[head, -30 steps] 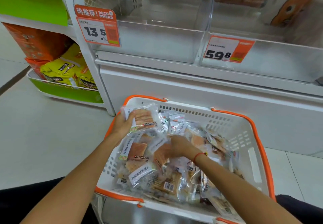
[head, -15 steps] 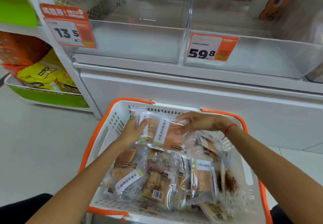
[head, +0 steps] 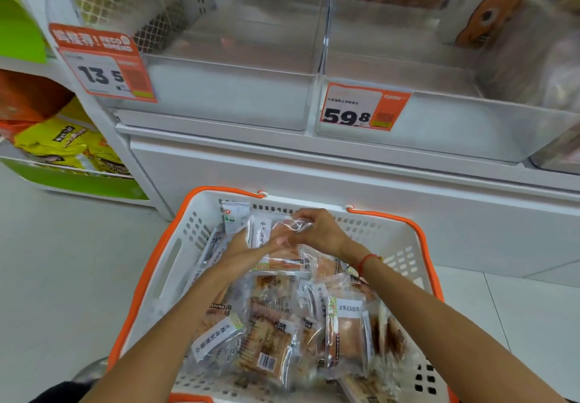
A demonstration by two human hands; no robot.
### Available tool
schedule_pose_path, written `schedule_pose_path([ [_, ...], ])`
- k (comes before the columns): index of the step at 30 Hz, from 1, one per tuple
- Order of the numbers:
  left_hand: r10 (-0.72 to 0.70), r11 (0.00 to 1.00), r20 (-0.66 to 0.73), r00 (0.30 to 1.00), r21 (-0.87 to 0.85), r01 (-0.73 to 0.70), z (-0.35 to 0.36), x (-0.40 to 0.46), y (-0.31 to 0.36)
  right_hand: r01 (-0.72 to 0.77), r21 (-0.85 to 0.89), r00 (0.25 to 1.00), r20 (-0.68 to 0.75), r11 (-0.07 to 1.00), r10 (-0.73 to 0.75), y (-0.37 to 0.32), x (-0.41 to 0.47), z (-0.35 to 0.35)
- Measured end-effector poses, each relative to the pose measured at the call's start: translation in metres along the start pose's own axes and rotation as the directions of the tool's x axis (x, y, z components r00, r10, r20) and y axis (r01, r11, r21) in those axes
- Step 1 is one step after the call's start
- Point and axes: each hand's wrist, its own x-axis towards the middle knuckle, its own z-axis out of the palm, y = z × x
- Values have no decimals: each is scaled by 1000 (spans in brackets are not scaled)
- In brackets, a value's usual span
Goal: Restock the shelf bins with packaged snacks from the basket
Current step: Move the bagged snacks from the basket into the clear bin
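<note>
Below clear plastic shelf bins (head: 226, 88) on a white shop shelf, both grips, left hand (head: 248, 253) and right hand (head: 317, 230), pinch one clear-wrapped brown snack packet (head: 279, 245) near the far edge of the white, orange-rimmed plastic basket (head: 166, 264).

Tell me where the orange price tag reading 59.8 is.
Head view, right of centre: the orange price tag hangs on the right clear plastic bin, above the basket.

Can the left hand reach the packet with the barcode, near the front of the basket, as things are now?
Probably not yet: the left hand and right hand both hold a packet. The barcode packet lies uncovered on top of the basket pile.
</note>
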Motion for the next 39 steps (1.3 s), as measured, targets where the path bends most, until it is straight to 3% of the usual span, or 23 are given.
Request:
schedule_pose_path([
  [3,52,997,-91,994,-44,-57,0,-22,23,26,-105,988,-148,994,-42,-13,-18,-1],
  [5,78,994,-129,989,-62,-87,-2,-31,33,-39,-13,980,-194,999,36,-26,-34,-7],
  [8,205,975,-116,972,-58,-212,-5,-49,56,-193,202,981,47,960,188,-44,-60,-25],
  [10,271,958,-121,955,-66,-280,-4,-61,74,-178,256,968,222,950,121,-53,-75,-37],
  [15,438,890,-128,890,-78,-449,0,-93,127,-85,264,971,239,961,20,-89,-111,-78],
  [20,534,841,-78,842,-50,-538,3,-120,186,76,207,990,104,975,-99,-131,-143,-126],
  [23,519,854,-3,855,-32,-519,-3,-127,226,151,246,988,-7,957,-154,-154,-152,-159],
  [29,500,853,191,845,63,-519,-31,-106,306,-30,460,994,-80,887,75,-180,-127,-215],
  [31,483,844,166,860,175,-508,-40,-86,328,-59,521,987,-98,851,128,-186,-107,-229],
  [35,507,799,117,854,308,-517,-55,-38,365,-52,470,979,-151,881,139,-189,-61,-260],
  [39,542,756,47,839,410,-511,-55,6,388,15,381,981,-183,924,59,-178,-10,-282],
])
